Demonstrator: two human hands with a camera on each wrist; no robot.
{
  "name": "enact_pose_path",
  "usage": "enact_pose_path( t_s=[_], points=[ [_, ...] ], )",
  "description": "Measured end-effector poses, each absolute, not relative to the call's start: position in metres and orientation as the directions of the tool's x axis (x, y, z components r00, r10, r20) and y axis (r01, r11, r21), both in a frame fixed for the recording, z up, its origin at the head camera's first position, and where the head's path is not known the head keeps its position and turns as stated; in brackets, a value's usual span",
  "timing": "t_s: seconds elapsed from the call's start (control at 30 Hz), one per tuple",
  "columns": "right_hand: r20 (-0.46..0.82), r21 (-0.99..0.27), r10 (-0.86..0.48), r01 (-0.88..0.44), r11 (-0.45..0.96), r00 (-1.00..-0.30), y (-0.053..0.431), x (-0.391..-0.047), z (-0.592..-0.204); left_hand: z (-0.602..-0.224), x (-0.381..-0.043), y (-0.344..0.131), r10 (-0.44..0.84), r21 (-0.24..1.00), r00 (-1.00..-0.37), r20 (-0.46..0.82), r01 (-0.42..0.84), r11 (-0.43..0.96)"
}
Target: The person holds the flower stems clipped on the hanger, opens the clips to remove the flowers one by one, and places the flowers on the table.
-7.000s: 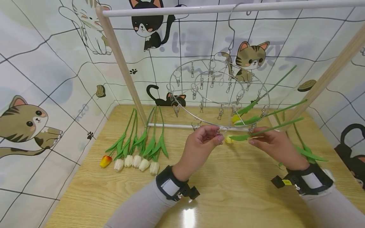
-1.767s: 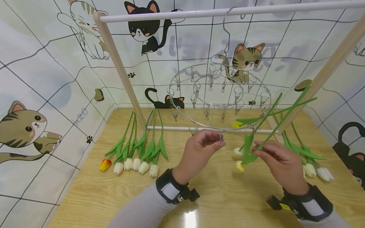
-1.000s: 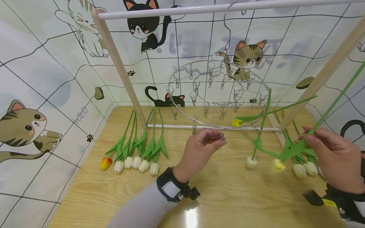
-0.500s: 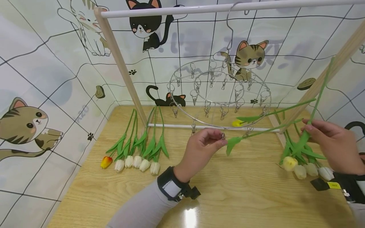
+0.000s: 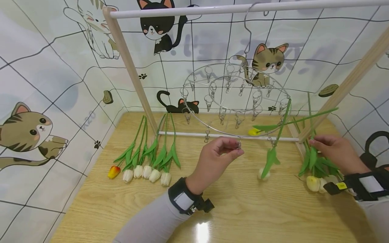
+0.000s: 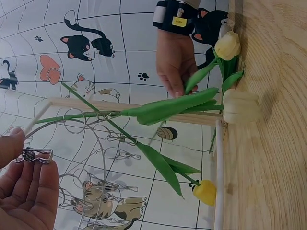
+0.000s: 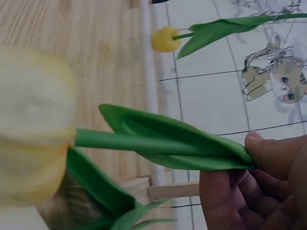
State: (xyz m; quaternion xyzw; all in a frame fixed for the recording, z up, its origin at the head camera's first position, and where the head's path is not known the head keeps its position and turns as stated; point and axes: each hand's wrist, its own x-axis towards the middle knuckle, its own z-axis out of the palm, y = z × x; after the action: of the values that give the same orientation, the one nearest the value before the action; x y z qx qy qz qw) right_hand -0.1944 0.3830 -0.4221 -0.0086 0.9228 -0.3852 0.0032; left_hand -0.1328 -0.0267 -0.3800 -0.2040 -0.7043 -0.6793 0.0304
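Note:
My left hand [image 5: 212, 162] pinches a small metal clip [image 6: 36, 155] at the near rim of a round wire clip hanger [image 5: 225, 130]. Nothing shows between the clip's ends. At the right, my right hand [image 5: 341, 152] holds an artificial pale yellow tulip [image 5: 313, 183] by the stem near its leaves, flower down, over a bunch of white tulips [image 5: 323, 185]. A white tulip [image 5: 270, 160] hangs flower down from a clip at the hanger's right front. Behind it a yellow tulip [image 5: 264, 128] hangs tilted from another clip.
A rack with a white top bar [image 5: 212, 11] and wooden posts [image 5: 130, 71] bears the hanger. On the table's left lie several white tulips [image 5: 147, 171] and one red-yellow tulip [image 5: 114, 172]. Several other clips hang round the rings. Cat-patterned sheeting stands behind.
My right hand has carried the pale yellow tulip from the hanger's front rim rightward to the white bunch. The hanging white tulip has swung about. My left hand has stayed at its clip.

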Motion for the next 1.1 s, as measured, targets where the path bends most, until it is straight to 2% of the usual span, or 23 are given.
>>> enact_pose_path(
  t_s=[0.3, 0.83, 1.0, 1.1],
  points=[
    [-0.093, -0.632, -0.046, 0.023, 0.774, -0.995, 0.383, -0.21, -0.441, -0.382, -0.134, -0.027, 0.253, 0.938, -0.908, 0.334, 0.347, 0.006],
    [-0.161, -0.545, 0.008, 0.095, 0.833, -0.987, 0.383, -0.223, -0.458, -0.378, -0.133, -0.027, 0.249, 0.935, -0.905, 0.345, 0.356, -0.002],
    [-0.177, -0.548, -0.035, 0.069, 0.833, -0.984, 0.383, -0.222, -0.455, -0.378, -0.131, -0.027, 0.253, 0.938, -0.907, 0.336, 0.347, -0.002],
    [-0.165, -0.507, -0.08, 0.015, 0.862, -0.983, 0.384, -0.22, -0.447, -0.378, -0.131, -0.027, 0.257, 0.937, -0.905, 0.339, 0.349, -0.004]
  ],
)
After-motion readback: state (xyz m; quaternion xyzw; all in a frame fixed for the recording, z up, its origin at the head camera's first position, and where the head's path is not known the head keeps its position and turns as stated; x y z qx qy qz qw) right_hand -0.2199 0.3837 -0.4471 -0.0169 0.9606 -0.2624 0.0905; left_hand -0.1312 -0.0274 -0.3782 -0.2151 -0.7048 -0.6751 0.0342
